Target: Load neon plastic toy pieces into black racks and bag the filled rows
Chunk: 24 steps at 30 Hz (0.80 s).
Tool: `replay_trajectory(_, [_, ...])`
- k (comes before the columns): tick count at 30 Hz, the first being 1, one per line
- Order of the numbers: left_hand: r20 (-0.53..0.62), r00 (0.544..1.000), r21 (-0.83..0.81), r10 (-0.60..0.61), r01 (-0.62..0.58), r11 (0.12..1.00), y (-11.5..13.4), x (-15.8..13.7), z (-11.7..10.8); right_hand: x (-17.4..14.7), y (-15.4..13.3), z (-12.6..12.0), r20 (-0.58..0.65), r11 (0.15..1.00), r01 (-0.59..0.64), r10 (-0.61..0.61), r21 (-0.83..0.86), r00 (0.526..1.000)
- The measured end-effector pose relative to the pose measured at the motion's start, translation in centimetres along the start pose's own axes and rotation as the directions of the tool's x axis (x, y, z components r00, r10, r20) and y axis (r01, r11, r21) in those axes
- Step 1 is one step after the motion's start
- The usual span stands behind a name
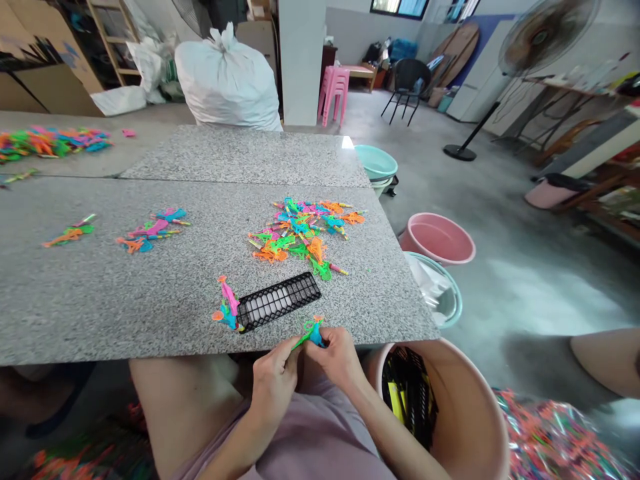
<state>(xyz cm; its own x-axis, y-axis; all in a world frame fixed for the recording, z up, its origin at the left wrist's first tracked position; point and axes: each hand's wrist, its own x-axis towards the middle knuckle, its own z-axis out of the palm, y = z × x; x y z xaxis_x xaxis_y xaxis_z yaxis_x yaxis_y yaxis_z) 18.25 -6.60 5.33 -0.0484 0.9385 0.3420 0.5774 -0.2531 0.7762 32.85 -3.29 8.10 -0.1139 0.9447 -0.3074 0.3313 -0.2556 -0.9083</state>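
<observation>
Just past the table's near edge, my left hand (275, 373) and my right hand (336, 358) meet around a small plastic toy (315, 333) in green, blue and orange. My left fingers pinch its green end, while my right fingers close on the blue part. The toy's exact kind is too small to make out. On the speckled table, a black mesh basket (280, 300) lies beyond my hands, with something white inside. Pink, blue and orange toys (229, 305) rest at its left end. Farther back is a pile of similar bright toys (300, 230).
Two smaller toy groups (154, 230) (71, 233) lie on the left, and a bigger heap (55, 143) at the far left. By my right leg stands a large bin (465, 393) holding black and yellow pieces. Basins (440, 239) stand right of the table; a white sack (227, 80) is behind it.
</observation>
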Motion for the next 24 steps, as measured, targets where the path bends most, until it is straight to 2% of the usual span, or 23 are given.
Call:
replay_trajectory(3, [0.01,1.0,-0.026,-0.019,0.02,0.999,-0.4,-0.1,0.1,0.3,0.1,0.1,0.078,0.989,-0.072,0.063,0.129,0.995])
replay_trajectory(8, [0.093,0.982,-0.161,-0.165,0.178,0.971,-0.1,0.3,0.3,-0.1,-0.3,-0.2,0.214,0.926,-0.178,0.11,0.332,0.971])
replay_trajectory(11, [0.196,0.952,-0.346,-0.234,0.291,0.892,0.3,0.7,0.4,-0.6,-0.7,-0.8,0.296,0.841,-0.231,0.089,0.488,0.951])
replay_trajectory(13, [0.293,0.924,-0.454,-0.244,0.359,0.816,0.7,0.8,0.2,-0.7,-0.6,-1.5,0.337,0.811,-0.271,0.097,0.518,0.936])
replay_trajectory(16, [0.464,0.854,-0.537,-0.235,0.483,0.692,1.4,1.0,-0.4,-0.7,-0.3,-2.6,0.398,0.866,-0.29,0.118,0.407,0.91])
replay_trajectory(18, [0.522,0.814,-0.564,-0.254,0.553,0.614,1.7,1.3,-0.7,-0.6,0.0,-3.1,0.392,0.927,-0.243,0.118,0.285,0.912])
replay_trajectory(21, [0.492,0.792,-0.542,-0.361,0.603,0.586,1.8,1.7,-0.5,-0.5,-0.1,-3.3,0.344,0.993,-0.091,0.06,0.075,0.937])
replay_trajectory(24, [0.452,0.785,-0.521,-0.423,0.618,0.589,1.4,2.1,0.0,-0.6,-0.6,-3.1,0.259,0.999,0.015,-0.006,-0.034,0.966])
